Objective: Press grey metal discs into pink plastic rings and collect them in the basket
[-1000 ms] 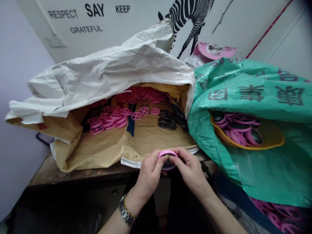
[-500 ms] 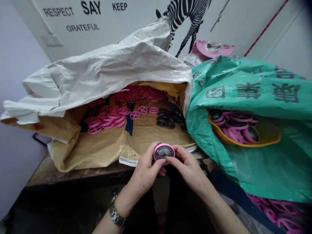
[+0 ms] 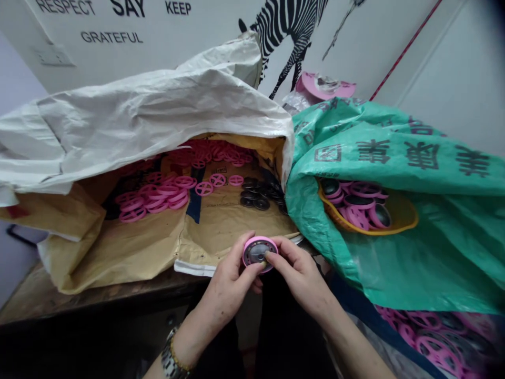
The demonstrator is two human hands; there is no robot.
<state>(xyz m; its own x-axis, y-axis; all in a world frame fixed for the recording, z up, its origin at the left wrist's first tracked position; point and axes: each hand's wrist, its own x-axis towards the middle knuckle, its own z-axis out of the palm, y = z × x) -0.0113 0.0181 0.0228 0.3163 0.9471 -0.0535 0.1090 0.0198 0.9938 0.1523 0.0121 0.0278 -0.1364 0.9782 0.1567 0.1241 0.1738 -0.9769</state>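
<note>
Both of my hands hold one pink wheel [image 3: 259, 252] with a dark shiny disc in its middle, just in front of the table edge. My left hand [image 3: 228, 287] grips its left rim with the thumb on the pink edge. My right hand [image 3: 300, 276] pinches the right side, its thumb pressed on the dark centre. Behind it, an open white-and-brown sack [image 3: 158, 131] lies on its side, with loose pink spoked wheels [image 3: 158, 196] and a small pile of black discs [image 3: 258, 193] inside.
A green sack [image 3: 394, 173] at the right covers a yellow basket [image 3: 406, 221] of pink-and-black wheels. More pink wheels [image 3: 430, 342] lie in a bag at the lower right. The wooden table edge [image 3: 98, 295] runs at the left, a printed wall behind.
The wheel was turned from edge-on so that its dark face points up at me. My view has shifted right, so everything sits further left in the picture.
</note>
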